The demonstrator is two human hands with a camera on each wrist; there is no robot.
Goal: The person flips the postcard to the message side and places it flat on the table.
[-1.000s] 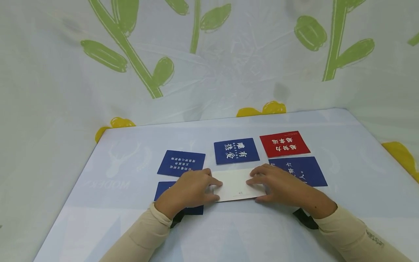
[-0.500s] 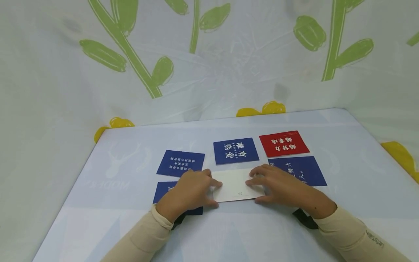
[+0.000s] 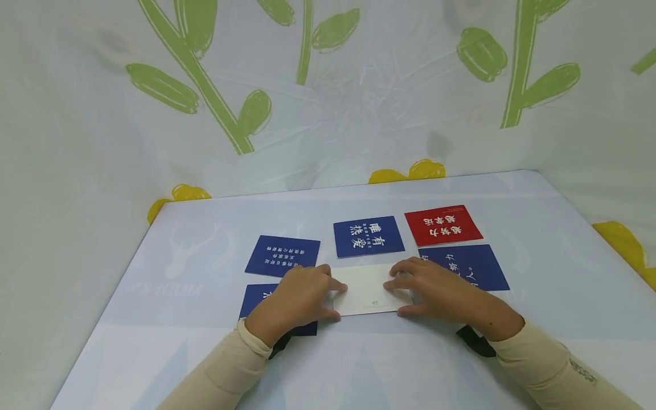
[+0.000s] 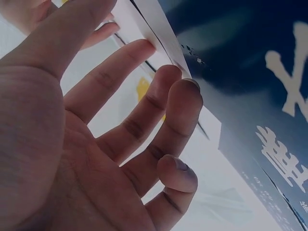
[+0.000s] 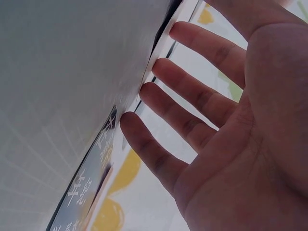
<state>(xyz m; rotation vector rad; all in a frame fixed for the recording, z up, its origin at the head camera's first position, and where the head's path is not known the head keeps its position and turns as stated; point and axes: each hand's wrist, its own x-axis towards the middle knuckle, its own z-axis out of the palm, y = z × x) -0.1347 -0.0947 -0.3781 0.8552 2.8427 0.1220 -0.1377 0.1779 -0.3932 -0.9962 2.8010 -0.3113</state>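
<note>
White card (image 3: 363,296) lies between left hand (image 3: 298,293) and right hand (image 3: 438,289)

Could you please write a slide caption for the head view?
Left-hand grip and right-hand grip touch opposite ends of a white card, near blue cards and a red card.

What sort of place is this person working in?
Possibly a screened-off booth or staged corner for tabletop work: a white sheet-like backdrop printed with green leafy stems rises behind a pale bluish-white tabletop, where flat rectangular blue cards lettered in white lie.
</note>
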